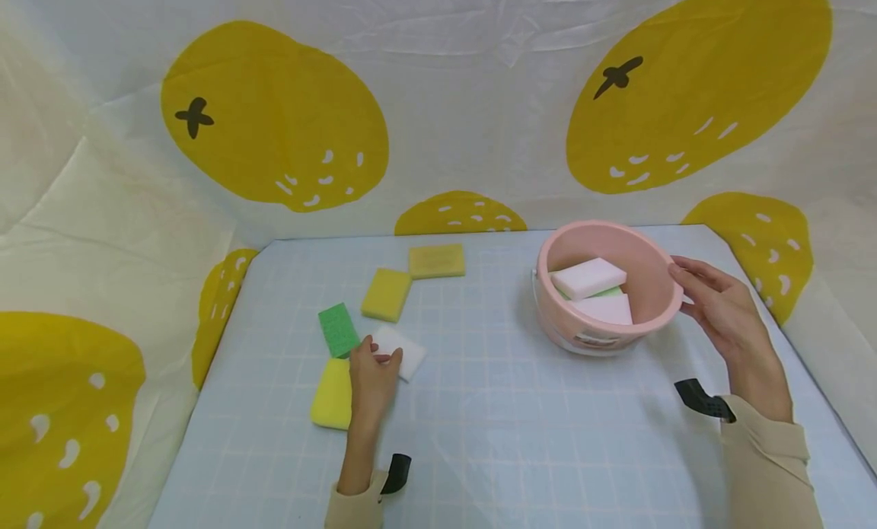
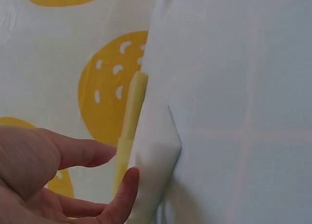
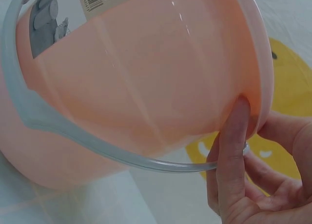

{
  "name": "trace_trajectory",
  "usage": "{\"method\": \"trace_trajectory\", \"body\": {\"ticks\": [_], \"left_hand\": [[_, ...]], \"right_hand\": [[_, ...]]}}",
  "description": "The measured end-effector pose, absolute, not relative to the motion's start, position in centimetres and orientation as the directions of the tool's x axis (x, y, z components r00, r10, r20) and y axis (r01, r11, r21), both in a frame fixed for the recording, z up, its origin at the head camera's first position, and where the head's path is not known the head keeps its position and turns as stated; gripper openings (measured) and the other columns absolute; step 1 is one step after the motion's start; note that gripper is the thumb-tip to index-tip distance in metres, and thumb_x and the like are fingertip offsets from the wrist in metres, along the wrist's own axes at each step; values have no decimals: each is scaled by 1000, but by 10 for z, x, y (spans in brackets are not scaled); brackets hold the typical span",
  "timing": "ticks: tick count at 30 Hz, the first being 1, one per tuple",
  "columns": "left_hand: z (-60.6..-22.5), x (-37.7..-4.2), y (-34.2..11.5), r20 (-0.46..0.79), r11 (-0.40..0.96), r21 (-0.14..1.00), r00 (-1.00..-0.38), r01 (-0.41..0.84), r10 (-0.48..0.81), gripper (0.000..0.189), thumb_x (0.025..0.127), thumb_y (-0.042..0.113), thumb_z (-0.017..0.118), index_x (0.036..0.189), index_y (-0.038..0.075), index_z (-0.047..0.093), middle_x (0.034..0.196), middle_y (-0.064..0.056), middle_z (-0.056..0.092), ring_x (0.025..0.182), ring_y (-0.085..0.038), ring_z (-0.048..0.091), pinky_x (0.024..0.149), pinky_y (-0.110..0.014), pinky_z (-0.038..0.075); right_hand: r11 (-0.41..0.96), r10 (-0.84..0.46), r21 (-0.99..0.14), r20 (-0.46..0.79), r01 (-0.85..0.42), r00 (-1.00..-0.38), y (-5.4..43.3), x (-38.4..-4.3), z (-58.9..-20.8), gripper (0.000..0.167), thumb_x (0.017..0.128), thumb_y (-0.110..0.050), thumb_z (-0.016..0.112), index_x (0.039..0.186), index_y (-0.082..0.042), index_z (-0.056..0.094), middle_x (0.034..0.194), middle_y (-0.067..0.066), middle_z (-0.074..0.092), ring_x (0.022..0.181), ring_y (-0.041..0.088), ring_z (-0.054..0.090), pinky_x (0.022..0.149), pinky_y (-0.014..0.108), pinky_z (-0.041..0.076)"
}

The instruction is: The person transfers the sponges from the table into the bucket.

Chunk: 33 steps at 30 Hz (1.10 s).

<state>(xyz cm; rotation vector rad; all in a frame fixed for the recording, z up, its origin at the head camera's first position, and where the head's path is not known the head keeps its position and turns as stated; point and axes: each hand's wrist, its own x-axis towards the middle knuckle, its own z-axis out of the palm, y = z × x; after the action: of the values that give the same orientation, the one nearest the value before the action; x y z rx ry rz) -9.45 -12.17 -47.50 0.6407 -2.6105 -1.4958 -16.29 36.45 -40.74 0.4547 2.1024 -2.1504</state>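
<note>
Left hand at a flat white sponge; round pink plastic bucket pinched at its rim by right hand.
At left, a thick rounded yellow sponge lies just beside the left hand, so a sideways movement could push it. Thumb and finger look apart; whether they grip the white sponge, I cannot tell, and a shallow hold may slip. Further right, uneven pull on the rim could tip the bucket and spill its white blocks.
</note>
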Motion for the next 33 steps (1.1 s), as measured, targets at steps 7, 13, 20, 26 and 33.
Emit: {"method": "trace_trajectory", "body": {"ticks": [7, 13, 20, 26, 33], "left_hand": [[-475, -94, -118, -174, 521, 786, -928, -332, -329, 78, 94, 6, 72, 152, -18, 27, 139, -35, 28, 116, -42, 51, 101, -51, 47], [-473, -94, -114, -155, 577, 748, -931, -330, -331, 83, 92, 6, 74, 151, -21, 22, 136, -37, 26, 128, -50, 34, 110, -57, 36], [-468, -98, -115, -176, 617, 706, -930, -348, -323, 87, 92, 8, 74, 149, -24, 18, 138, -45, 21, 130, -55, 27, 111, -61, 35], [-470, -97, -115, -122, 601, 738, -937, -307, -328, 77, 86, 7, 81, 140, -22, 34, 134, -41, 25, 126, -52, 29, 106, -60, 38], [-472, -99, -113, -107, 532, 791, -924, -302, -366, 74, 84, 5, 84, 140, -4, 37, 129, -34, 36, 118, -46, 41, 96, -57, 45]], "right_hand": [[-60, 137, -961, -276, 270, -951, 364, -162, -408, 65, 87, -44, 79, 145, -25, 58, 118, -20, 63, 100, -2, 63, 78, 15, 55], [-71, 133, -963, -268, 260, -954, 365, -161, -409, 58, 88, -43, 79, 141, -25, 61, 117, -19, 65, 98, -1, 64, 77, 16, 56], [-72, 128, -964, -265, 257, -956, 366, -160, -410, 60, 89, -42, 78, 143, -25, 60, 117, -19, 65, 98, -1, 64, 76, 16, 56], [-86, 128, -963, -264, 255, -956, 366, -161, -410, 56, 89, -41, 79, 140, -25, 62, 116, -20, 66, 98, -1, 64, 76, 17, 57], [-87, 120, -966, -252, 243, -960, 366, -162, -409, 52, 91, -39, 78, 139, -25, 63, 116, -19, 67, 98, 0, 64, 76, 17, 57]]}}
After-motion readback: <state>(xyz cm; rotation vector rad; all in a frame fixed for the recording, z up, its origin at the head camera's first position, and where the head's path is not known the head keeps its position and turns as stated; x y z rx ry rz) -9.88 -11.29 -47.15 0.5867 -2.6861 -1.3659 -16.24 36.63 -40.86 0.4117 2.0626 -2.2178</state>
